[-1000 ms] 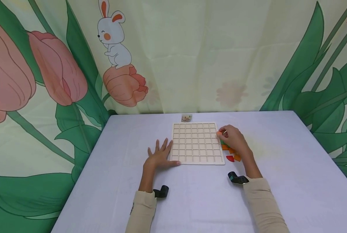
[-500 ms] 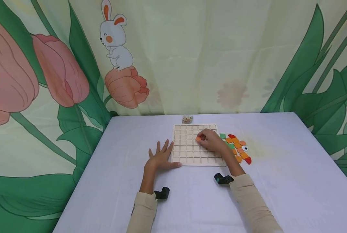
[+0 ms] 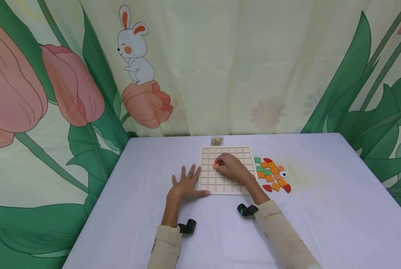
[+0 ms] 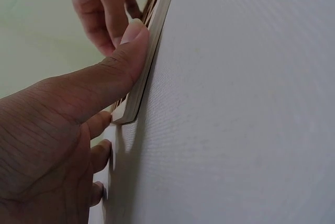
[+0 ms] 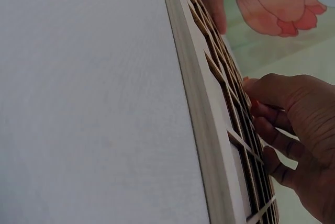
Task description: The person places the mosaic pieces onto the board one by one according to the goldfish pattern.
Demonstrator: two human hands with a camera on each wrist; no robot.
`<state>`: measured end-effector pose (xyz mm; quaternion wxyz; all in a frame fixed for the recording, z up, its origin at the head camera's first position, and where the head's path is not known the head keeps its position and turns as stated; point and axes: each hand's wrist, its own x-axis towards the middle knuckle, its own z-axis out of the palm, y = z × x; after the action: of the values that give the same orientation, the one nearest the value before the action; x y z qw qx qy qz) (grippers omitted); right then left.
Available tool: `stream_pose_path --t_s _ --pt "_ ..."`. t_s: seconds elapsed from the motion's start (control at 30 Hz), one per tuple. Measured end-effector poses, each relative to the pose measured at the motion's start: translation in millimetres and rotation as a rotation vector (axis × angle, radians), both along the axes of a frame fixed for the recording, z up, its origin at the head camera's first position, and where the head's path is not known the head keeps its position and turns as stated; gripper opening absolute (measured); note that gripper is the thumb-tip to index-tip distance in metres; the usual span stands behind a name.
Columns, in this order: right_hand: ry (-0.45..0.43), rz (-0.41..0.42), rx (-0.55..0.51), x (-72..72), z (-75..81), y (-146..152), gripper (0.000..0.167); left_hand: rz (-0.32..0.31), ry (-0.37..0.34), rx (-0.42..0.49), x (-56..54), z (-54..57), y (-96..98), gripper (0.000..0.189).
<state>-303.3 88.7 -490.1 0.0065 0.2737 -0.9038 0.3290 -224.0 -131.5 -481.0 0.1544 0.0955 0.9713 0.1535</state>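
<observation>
A pale wooden grid board (image 3: 205,181) lies on the white-covered table. My right hand (image 3: 233,167) is over its left half and pinches a round orange piece (image 3: 215,166) between thumb and fingers. In the right wrist view only a sliver of orange shows at the fingertips (image 5: 250,84), close over the grid. My left hand (image 3: 184,185) rests at the board's lower left corner with its fingers spread. Its thumb (image 4: 135,38) lies along the board's near edge in the left wrist view, and the other fingers touch the left side.
Right of the board lie loose flat pieces: orange squares (image 3: 269,178), green squares (image 3: 257,160), red quarter-rounds (image 3: 287,188) and a white eye disc (image 3: 283,174). A small patterned card (image 3: 216,141) sits behind the board. A printed curtain (image 3: 220,74) hangs beyond the table.
My right hand has moved left from the loose pieces to over the board, carrying the round orange piece. The left hand has stayed in place.
</observation>
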Motion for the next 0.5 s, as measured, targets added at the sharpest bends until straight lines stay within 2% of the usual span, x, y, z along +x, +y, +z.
stream_pose_path --t_s 0.27,0.5 --pt "0.078 0.013 0.017 -3.1 -2.9 -21 0.02 0.001 0.01 0.012 0.7 0.7 -1.1 0.106" --pt "0.068 -0.07 0.03 -9.9 -5.9 -31 0.021 -0.006 0.011 0.001 1.5 1.9 -0.5 0.105"
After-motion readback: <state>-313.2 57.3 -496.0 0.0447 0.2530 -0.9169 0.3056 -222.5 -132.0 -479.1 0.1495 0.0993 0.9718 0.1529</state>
